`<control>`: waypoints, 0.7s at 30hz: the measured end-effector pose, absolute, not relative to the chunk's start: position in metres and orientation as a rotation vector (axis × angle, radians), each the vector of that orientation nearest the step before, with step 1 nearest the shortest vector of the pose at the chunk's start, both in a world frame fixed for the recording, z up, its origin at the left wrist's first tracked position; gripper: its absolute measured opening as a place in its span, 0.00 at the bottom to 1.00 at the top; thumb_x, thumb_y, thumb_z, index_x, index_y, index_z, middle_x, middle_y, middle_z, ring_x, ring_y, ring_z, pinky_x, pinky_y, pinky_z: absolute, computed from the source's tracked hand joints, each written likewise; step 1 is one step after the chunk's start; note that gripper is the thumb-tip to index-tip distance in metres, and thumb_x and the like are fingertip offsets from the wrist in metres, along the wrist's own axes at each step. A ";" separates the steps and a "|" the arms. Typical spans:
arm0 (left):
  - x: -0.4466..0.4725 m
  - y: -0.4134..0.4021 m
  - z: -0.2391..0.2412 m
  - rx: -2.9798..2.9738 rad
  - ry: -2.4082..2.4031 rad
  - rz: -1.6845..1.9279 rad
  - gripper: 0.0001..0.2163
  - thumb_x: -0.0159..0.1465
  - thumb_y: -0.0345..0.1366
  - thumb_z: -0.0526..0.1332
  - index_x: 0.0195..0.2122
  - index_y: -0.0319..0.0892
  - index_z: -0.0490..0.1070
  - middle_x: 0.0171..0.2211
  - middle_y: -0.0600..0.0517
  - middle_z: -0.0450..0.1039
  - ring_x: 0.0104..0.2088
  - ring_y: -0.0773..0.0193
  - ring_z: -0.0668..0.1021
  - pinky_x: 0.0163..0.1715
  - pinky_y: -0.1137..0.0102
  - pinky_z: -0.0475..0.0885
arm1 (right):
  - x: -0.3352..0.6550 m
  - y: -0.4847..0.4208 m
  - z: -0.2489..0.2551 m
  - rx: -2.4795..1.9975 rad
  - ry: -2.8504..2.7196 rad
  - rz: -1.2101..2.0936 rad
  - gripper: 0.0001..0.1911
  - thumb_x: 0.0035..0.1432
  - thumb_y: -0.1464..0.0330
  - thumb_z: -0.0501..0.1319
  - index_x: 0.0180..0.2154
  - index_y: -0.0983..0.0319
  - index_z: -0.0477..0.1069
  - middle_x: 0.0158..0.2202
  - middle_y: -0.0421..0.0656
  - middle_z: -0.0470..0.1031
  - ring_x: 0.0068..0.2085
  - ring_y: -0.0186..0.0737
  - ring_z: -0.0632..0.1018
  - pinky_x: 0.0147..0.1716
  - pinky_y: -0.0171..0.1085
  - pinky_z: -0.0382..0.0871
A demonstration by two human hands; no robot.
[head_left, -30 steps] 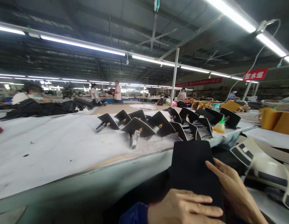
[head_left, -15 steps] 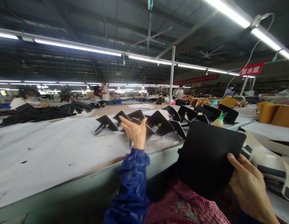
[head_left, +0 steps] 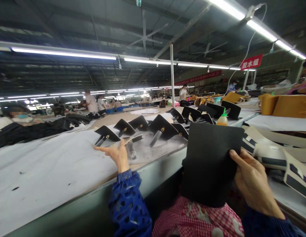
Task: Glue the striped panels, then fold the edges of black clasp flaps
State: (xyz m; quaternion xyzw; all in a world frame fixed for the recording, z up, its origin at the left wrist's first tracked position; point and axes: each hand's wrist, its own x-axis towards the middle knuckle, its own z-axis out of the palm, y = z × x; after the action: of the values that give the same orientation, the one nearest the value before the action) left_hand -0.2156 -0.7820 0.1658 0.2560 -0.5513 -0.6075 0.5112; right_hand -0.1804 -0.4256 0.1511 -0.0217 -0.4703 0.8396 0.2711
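Observation:
My right hand (head_left: pixel 251 184) is closed on the right edge of a flat black panel (head_left: pixel 209 164) and holds it upright in front of my chest. My left hand (head_left: pixel 115 154), in a blue dotted sleeve, reaches over the table's front edge (head_left: pixel 153 164). It grips a black flap piece (head_left: pixel 130 140), seen edge-on, with a shiny strap hanging under it. The index finger points left. Just beyond the hand stand several black flap pieces with gold clasps (head_left: pixel 162 126) on the white table cover.
An orange glue bottle with a green cap (head_left: pixel 222 120) stands behind more black flaps at the right. Tan leather pieces (head_left: pixel 281 105) and striped black-and-white parts (head_left: pixel 278 151) lie at the right. Dark fabric (head_left: pixel 31 128) is heaped at the far left. People work in the distance.
My left hand left the panel, reached out to the flaps on the table, and has drawn one toward the edge. My right hand raised the black panel upright.

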 end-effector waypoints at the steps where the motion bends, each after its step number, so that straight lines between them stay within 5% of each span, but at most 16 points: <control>1: -0.219 -0.784 0.161 0.587 -1.277 -1.565 0.50 0.56 0.31 0.68 0.69 0.39 0.31 0.45 0.40 0.74 0.39 0.50 0.83 0.38 0.53 0.79 | -0.181 -0.426 0.151 -0.061 -1.272 2.265 0.17 0.33 0.65 0.75 0.30 0.58 0.76 0.31 0.42 0.79 0.38 0.43 0.79 0.42 0.40 0.73; 4: -0.230 -0.784 0.150 0.507 -1.119 -1.795 0.31 0.59 0.27 0.65 0.62 0.36 0.53 0.32 0.52 0.75 0.31 0.59 0.82 0.34 0.62 0.79 | -0.180 -0.428 0.153 -0.068 -1.275 2.270 0.18 0.32 0.65 0.75 0.30 0.58 0.76 0.31 0.41 0.78 0.36 0.43 0.78 0.42 0.41 0.73; 8: -0.234 -0.784 0.150 0.443 -0.929 -1.865 0.06 0.64 0.29 0.63 0.43 0.37 0.70 0.34 0.53 0.74 0.33 0.66 0.79 0.33 0.68 0.78 | -0.175 -0.428 0.157 -0.100 -1.216 2.301 0.18 0.31 0.66 0.76 0.28 0.58 0.75 0.31 0.38 0.77 0.34 0.36 0.76 0.41 0.34 0.71; 16: -0.201 -0.790 0.170 0.276 -0.988 -1.634 0.07 0.50 0.33 0.66 0.30 0.40 0.71 0.26 0.58 0.70 0.27 0.67 0.75 0.30 0.71 0.73 | -0.172 -0.427 0.156 -0.054 -1.297 2.318 0.22 0.32 0.62 0.77 0.33 0.58 0.78 0.34 0.38 0.79 0.36 0.37 0.77 0.40 0.31 0.70; 21: -0.174 -0.804 0.162 0.366 -1.271 -1.316 0.11 0.53 0.38 0.62 0.36 0.40 0.75 0.29 0.55 0.74 0.30 0.63 0.75 0.32 0.69 0.72 | -0.173 -0.425 0.149 0.018 -1.350 2.280 0.18 0.37 0.61 0.76 0.33 0.56 0.78 0.33 0.37 0.79 0.34 0.37 0.77 0.35 0.31 0.72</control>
State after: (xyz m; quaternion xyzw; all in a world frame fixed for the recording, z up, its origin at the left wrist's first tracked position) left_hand -0.1738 -0.8045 0.1616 0.1577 -0.5471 -0.5667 0.5956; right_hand -0.1725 -0.4248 0.1491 0.0066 -0.4940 0.8346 0.2437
